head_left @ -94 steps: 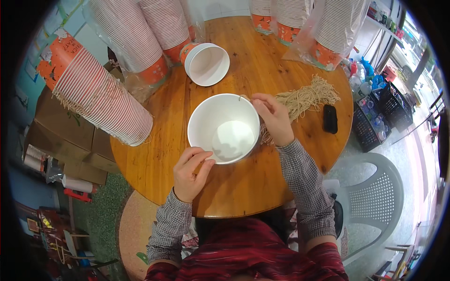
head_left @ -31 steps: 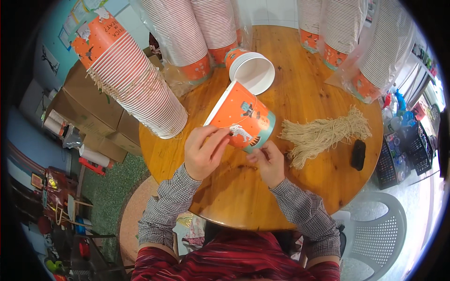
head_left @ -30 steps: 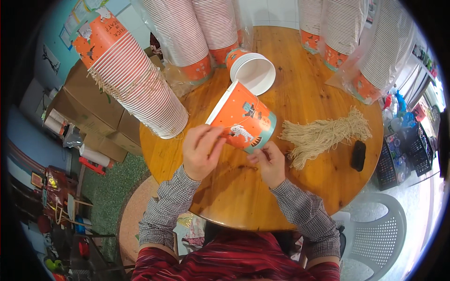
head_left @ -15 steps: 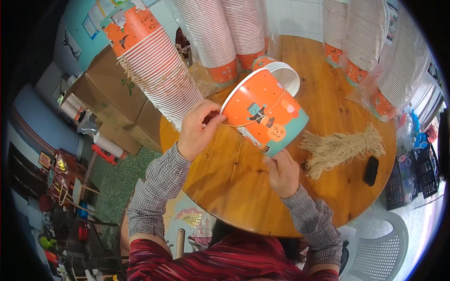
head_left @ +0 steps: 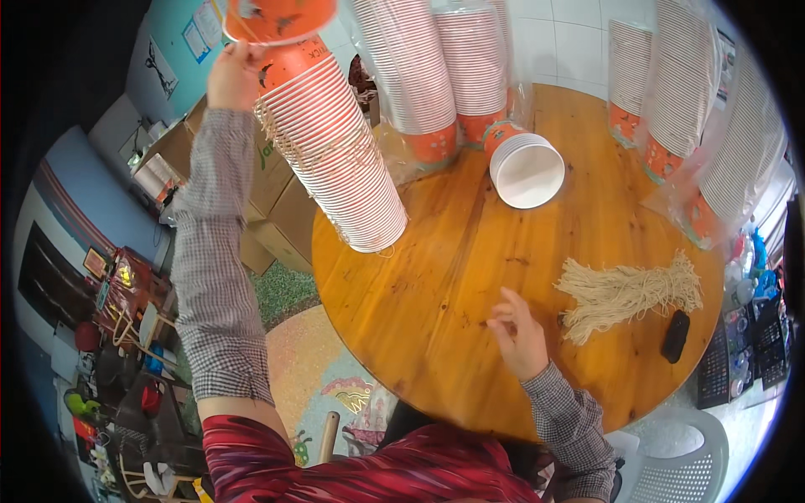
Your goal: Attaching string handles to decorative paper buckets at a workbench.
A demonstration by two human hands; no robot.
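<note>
My left hand (head_left: 233,77) is raised at the upper left and pinches the rim of an orange paper bucket (head_left: 289,18). The bucket is rim down over the top of a tall stack of upside-down paper buckets (head_left: 342,168), and the frame's upper edge cuts it off. Thin strings hang along the stack's white rims. Above the near part of the table, my right hand (head_left: 520,335) holds nothing, its fingers apart and slightly bent. A bundle of beige strings (head_left: 633,289) lies to its right, beside a small black object (head_left: 675,337).
A short nested stack of paper buckets (head_left: 528,172) lies on its side on the round wooden table (head_left: 444,327). Bagged bucket stacks (head_left: 411,75) stand behind it, with more bagged stacks (head_left: 679,92) at the far right. Cardboard boxes (head_left: 281,214) sit left; a grey plastic chair (head_left: 679,465) stands near right.
My left hand has carried the bucket up and left from the table's middle to the tall stack's top. My right hand has let go of the bucket. The view has shifted slightly.
</note>
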